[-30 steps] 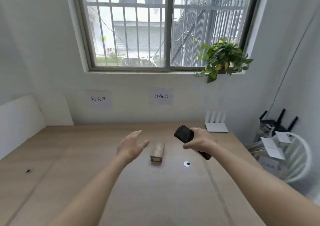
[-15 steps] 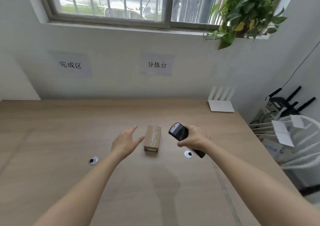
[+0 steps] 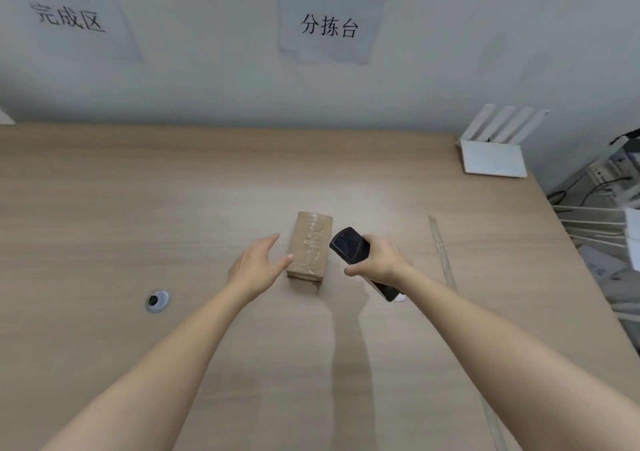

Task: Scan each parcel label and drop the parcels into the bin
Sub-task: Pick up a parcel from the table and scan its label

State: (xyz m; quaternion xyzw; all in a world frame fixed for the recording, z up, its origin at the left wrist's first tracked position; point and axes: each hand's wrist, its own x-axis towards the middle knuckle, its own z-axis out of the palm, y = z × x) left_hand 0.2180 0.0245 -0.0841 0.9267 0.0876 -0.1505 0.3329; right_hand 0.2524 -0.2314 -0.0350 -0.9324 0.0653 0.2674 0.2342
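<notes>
A small brown taped parcel (image 3: 310, 247) lies on the wooden table (image 3: 138, 208), long side pointing away from me. My left hand (image 3: 258, 265) is just left of it with fingers straight, the thumb tip at the parcel's near left edge. My right hand (image 3: 379, 260) grips a black handheld scanner (image 3: 349, 248), whose head sits close to the parcel's right side. No label is readable on the parcel's top.
A white router (image 3: 493, 153) stands at the table's back right corner. A round cable grommet (image 3: 157, 300) sits in the tabletop at the left. Two paper signs (image 3: 329, 25) hang on the wall. White racks and clutter (image 3: 609, 229) lie beyond the table's right edge.
My head has tilted down and moved closer, so the window left the view. Both hands have closed in on the parcel; the left thumb now reaches its edge.
</notes>
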